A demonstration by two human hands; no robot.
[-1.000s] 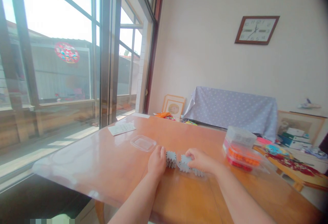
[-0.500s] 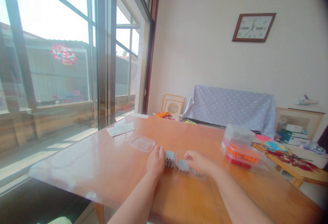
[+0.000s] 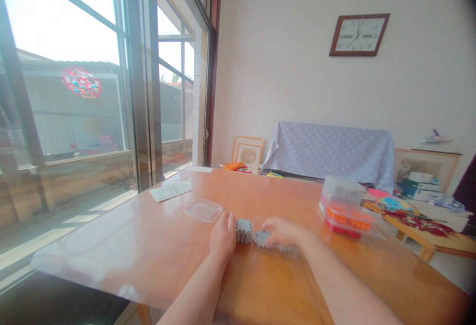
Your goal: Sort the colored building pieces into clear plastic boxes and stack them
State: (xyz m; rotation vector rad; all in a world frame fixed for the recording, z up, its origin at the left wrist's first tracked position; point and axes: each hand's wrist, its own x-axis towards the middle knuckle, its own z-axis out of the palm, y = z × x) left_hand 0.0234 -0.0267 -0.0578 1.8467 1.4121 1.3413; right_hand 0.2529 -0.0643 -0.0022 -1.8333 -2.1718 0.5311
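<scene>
My left hand (image 3: 223, 236) is curled with its fingers against the left side of a small stack of grey toothed tiles (image 3: 244, 231) on the table. Right of the stack sits a clear plastic container (image 3: 293, 254) with more grey toothed pieces in it. My right hand (image 3: 280, 232) reaches into this container from the right, thumb and forefinger bent around a grey toothed tile (image 3: 262, 238). The hand covers part of the container, and its other fingers are hard to make out.
A clear lid (image 3: 203, 209) and a printed paper (image 3: 171, 190) lie on the wooden table (image 3: 260, 290), left of my hands. Stacked clear boxes (image 3: 344, 193), one with orange pieces (image 3: 348, 215), stand at the right. Large windows (image 3: 67, 92) line the left side.
My right hand has lowered into the container, its thumb and forefinger now around a grey tile. The left hand keeps its place by the stack. The view has shifted slightly right.
</scene>
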